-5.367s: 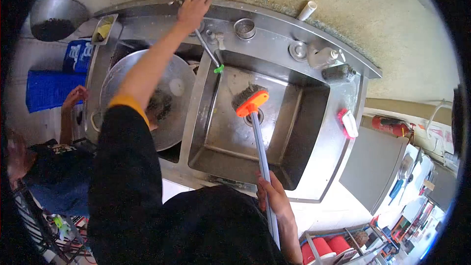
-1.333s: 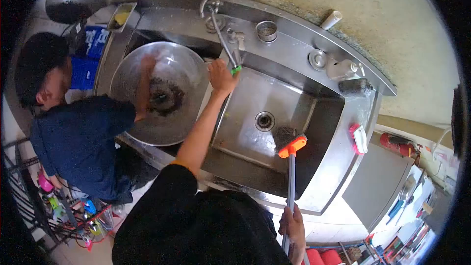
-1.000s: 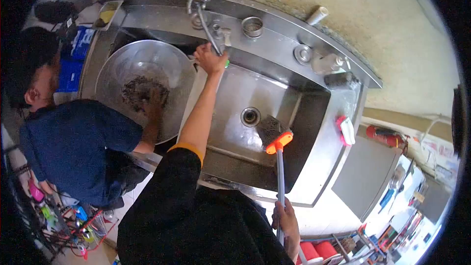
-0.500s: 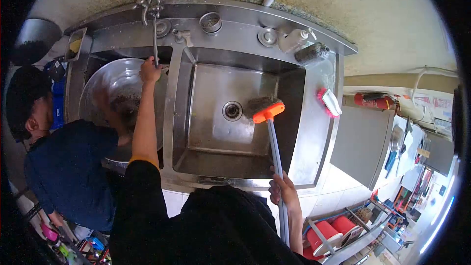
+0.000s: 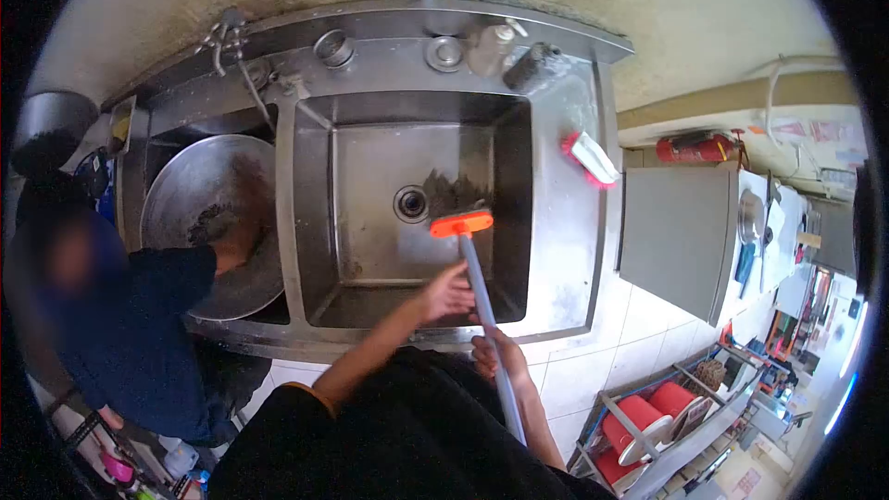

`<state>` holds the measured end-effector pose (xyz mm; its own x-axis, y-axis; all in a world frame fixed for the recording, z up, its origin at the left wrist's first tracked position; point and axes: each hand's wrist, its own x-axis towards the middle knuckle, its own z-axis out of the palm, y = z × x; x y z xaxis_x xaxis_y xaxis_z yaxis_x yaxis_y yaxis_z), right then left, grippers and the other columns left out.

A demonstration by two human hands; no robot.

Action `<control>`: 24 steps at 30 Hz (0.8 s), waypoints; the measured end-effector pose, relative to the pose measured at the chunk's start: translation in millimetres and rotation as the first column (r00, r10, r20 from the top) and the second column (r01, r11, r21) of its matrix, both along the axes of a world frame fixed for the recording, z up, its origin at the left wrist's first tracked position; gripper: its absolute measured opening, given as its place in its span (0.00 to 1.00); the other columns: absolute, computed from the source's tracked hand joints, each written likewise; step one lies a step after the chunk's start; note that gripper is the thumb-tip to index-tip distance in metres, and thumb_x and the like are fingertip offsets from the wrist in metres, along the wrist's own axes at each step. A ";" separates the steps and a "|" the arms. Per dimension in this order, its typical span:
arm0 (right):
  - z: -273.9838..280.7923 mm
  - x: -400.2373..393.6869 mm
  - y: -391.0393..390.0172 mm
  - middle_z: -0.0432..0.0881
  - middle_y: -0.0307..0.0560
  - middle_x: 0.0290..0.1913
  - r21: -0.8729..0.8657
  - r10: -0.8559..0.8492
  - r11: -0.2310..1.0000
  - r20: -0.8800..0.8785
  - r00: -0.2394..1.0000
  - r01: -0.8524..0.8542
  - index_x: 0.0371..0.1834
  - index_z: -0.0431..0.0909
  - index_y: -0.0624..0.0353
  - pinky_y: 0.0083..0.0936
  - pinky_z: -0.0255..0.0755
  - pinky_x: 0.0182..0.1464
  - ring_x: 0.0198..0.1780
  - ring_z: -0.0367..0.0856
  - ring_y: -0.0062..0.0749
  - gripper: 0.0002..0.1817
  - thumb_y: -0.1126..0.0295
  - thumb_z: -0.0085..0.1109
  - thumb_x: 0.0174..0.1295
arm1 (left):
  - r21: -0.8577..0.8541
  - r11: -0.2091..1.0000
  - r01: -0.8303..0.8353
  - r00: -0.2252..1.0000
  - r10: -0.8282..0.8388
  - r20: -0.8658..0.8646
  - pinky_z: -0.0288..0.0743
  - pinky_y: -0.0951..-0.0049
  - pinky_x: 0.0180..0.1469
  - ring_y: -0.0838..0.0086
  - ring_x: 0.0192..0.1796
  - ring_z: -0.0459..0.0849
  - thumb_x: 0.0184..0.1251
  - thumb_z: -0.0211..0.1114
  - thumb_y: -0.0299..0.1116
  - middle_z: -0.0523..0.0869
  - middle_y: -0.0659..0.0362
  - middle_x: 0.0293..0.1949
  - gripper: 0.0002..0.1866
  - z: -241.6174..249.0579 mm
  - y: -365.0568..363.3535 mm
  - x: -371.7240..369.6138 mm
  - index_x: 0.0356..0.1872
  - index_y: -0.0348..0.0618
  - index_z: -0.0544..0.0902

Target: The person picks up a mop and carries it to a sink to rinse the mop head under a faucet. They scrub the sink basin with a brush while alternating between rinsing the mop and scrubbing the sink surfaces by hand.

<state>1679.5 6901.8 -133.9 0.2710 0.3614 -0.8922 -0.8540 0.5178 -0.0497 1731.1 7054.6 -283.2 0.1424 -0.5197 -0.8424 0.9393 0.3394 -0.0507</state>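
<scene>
My right hand [image 5: 498, 354] is wrapped round the grey handle of a long brush [image 5: 463, 223] with an orange head and dark bristles. The brush head hangs over the steel sink basin [image 5: 370, 264], right of its drain [image 5: 411, 204]. Close to the handle, above my right hand, is my left hand [image 5: 446, 296], its fingers apart and stretched towards the shaft.
At the left, another person in dark clothes [image 5: 139, 343] has an arm in a large metal bowl [image 5: 171, 190]. A tap [image 5: 222, 42] stands behind it. Along the back ledge are a steel cup [image 5: 333, 48] and a pump bottle [image 5: 489, 48]. A red-and-white scrub brush [image 5: 590, 159] lies on the right.
My left hand has left the tap hose at the left and come over beside the brush handle. The view has shifted right, and the brush head sits a little lower in the basin.
</scene>
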 end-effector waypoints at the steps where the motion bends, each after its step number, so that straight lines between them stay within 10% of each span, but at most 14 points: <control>1: -0.5 -4.5 -1.6 0.58 0.33 0.14 -0.117 0.135 0.983 -0.057 0.989 -0.141 0.53 0.68 0.57 0.18 0.57 0.12 0.12 0.56 0.19 0.21 0.54 0.42 0.66 | -0.147 0.973 -0.177 0.981 0.164 -0.099 0.76 0.61 0.49 0.60 0.41 0.81 0.57 0.58 0.59 0.81 0.47 0.38 0.36 26.5 -20.2 -4.4 0.49 0.30 0.71; 3: 23.4 2.2 -12.1 0.72 0.45 0.16 -0.540 0.682 0.670 0.175 0.711 -0.510 0.43 0.77 0.55 0.28 0.67 0.21 0.17 0.71 0.36 0.20 0.53 0.43 0.64 | -0.175 0.847 -0.502 0.865 0.492 -0.101 0.71 0.73 0.30 0.73 0.26 0.75 0.60 0.58 0.53 0.75 0.59 0.25 0.23 38.6 -54.3 -10.0 0.38 0.42 0.71; 5: 38.3 23.1 -42.3 0.78 0.52 0.21 -0.920 0.999 -0.039 -0.024 -0.042 -0.391 0.38 0.80 0.54 0.33 0.71 0.27 0.24 0.78 0.44 0.19 0.54 0.43 0.63 | -0.171 0.736 -0.655 0.749 0.662 -0.022 0.61 0.80 0.19 0.80 0.16 0.66 0.62 0.59 0.49 0.68 0.65 0.17 0.16 -3.1 -72.6 -39.3 0.31 0.48 0.68; 6: 23.1 43.7 -75.0 0.80 0.56 0.31 -0.929 0.984 -0.172 -0.150 -0.092 -0.326 0.37 0.80 0.53 0.41 0.72 0.36 0.33 0.80 0.50 0.16 0.56 0.47 0.60 | -0.014 0.720 -0.693 0.718 0.690 -0.092 0.46 0.81 0.16 0.85 0.14 0.51 0.65 0.56 0.46 0.54 0.70 0.14 0.16 45.2 -74.6 -23.0 0.25 0.52 0.63; 8: -4.9 117.4 -119.5 0.79 0.60 0.40 -0.981 0.943 -0.131 -0.078 0.322 0.145 0.52 0.72 0.57 0.46 0.71 0.42 0.40 0.78 0.54 0.20 0.63 0.55 0.56 | -0.062 0.717 -0.695 0.719 0.692 -0.059 0.47 0.81 0.16 0.84 0.14 0.52 0.66 0.55 0.47 0.55 0.70 0.14 0.16 70.5 -70.7 -25.7 0.26 0.52 0.63; 9: -12.8 161.7 -125.5 0.72 0.62 0.48 -0.793 0.944 -0.314 -0.203 0.259 0.522 0.57 0.65 0.63 0.41 0.68 0.51 0.50 0.72 0.52 0.32 0.59 0.62 0.52 | -0.080 0.716 -0.694 0.720 0.693 -0.048 0.48 0.81 0.16 0.84 0.14 0.53 0.66 0.55 0.47 0.55 0.70 0.14 0.15 82.8 -68.4 -31.2 0.26 0.52 0.63; 10: -24.8 203.5 -140.2 0.62 0.61 0.59 -0.840 0.947 -0.301 -0.209 0.242 0.451 0.66 0.52 0.58 0.39 0.62 0.57 0.58 0.63 0.54 0.42 0.58 0.63 0.50 | -0.066 0.716 -0.695 0.719 0.693 -0.058 0.48 0.81 0.17 0.84 0.14 0.53 0.67 0.53 0.46 0.55 0.70 0.14 0.14 105.1 -66.7 -27.9 0.26 0.52 0.63; 12: -65.4 255.2 -160.1 0.65 0.58 0.55 -0.749 0.972 -0.232 -0.154 0.178 0.620 0.64 0.58 0.54 0.40 0.62 0.56 0.55 0.66 0.52 0.38 0.58 0.64 0.49 | -0.076 0.701 -0.710 0.702 0.712 0.012 0.49 0.81 0.17 0.85 0.15 0.53 0.68 0.52 0.45 0.55 0.70 0.15 0.14 131.4 -65.0 -28.9 0.27 0.52 0.63; 19: -121.2 254.5 -129.2 0.75 0.60 0.40 -0.867 0.929 -0.244 -0.082 0.360 0.433 0.53 0.63 0.63 0.41 0.67 0.45 0.40 0.74 0.53 0.34 0.56 0.67 0.48 | -0.080 0.673 -0.735 0.658 0.737 0.153 0.52 0.84 0.18 0.86 0.16 0.55 0.69 0.50 0.44 0.58 0.69 0.17 0.11 186.1 -39.4 -21.0 0.30 0.51 0.67; 23: -139.0 212.9 -9.1 0.77 0.62 0.32 -0.831 0.877 0.321 0.441 0.189 0.454 0.39 0.63 0.60 0.42 0.71 0.34 0.36 0.78 0.56 0.27 0.55 0.67 0.48 | -0.081 0.669 -0.739 0.644 0.736 0.208 0.51 0.85 0.17 0.86 0.16 0.56 0.70 0.48 0.43 0.58 0.70 0.17 0.11 182.3 -24.0 -12.0 0.29 0.51 0.66; 24: -162.3 214.6 11.4 0.77 0.63 0.33 -0.909 0.877 0.272 0.370 0.308 0.316 0.43 0.62 0.61 0.43 0.71 0.37 0.37 0.78 0.56 0.28 0.54 0.66 0.49 | -0.083 0.661 -0.746 0.632 0.742 0.224 0.51 0.85 0.17 0.87 0.16 0.56 0.70 0.48 0.42 0.58 0.70 0.17 0.11 182.4 -19.4 -7.9 0.29 0.52 0.66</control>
